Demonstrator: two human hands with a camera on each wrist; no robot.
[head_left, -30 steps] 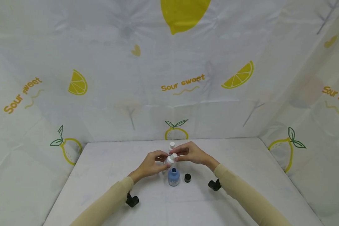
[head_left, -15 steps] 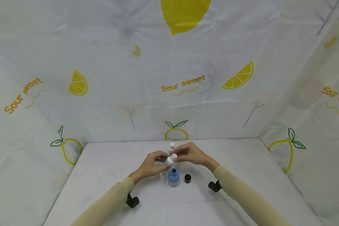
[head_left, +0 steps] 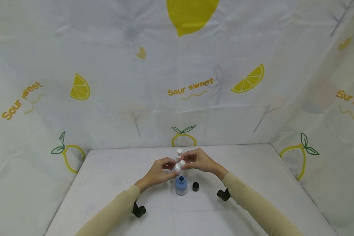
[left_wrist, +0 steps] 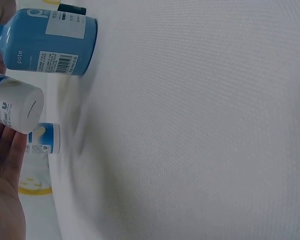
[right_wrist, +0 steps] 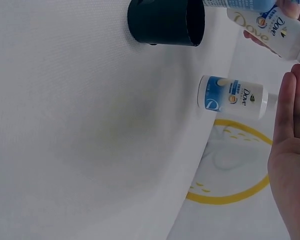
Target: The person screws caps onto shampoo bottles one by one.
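Observation:
My left hand (head_left: 157, 171) grips a small white Dove bottle (head_left: 176, 168) by its body and holds it tilted above the table, its top leaning right. At that top, the thumb and fingers of my right hand (head_left: 203, 161) pinch the white cap (head_left: 181, 163). In the left wrist view the base of the held bottle (left_wrist: 31, 111) faces the camera. Just in front of it a blue bottle (head_left: 181, 186) stands upright with its mouth uncovered. A black cap (head_left: 195, 186) lies to the right of that bottle.
A second white Dove bottle (right_wrist: 235, 97), blue near its base and capped, stands upright behind the hands. White cloth covers the table (head_left: 112, 183), and a lemon-printed curtain (head_left: 121, 98) rises behind it and at both sides.
Both hands keep their places around the tilted bottle and its cap. The whole head view shifts very slightly; nothing else visibly moves.

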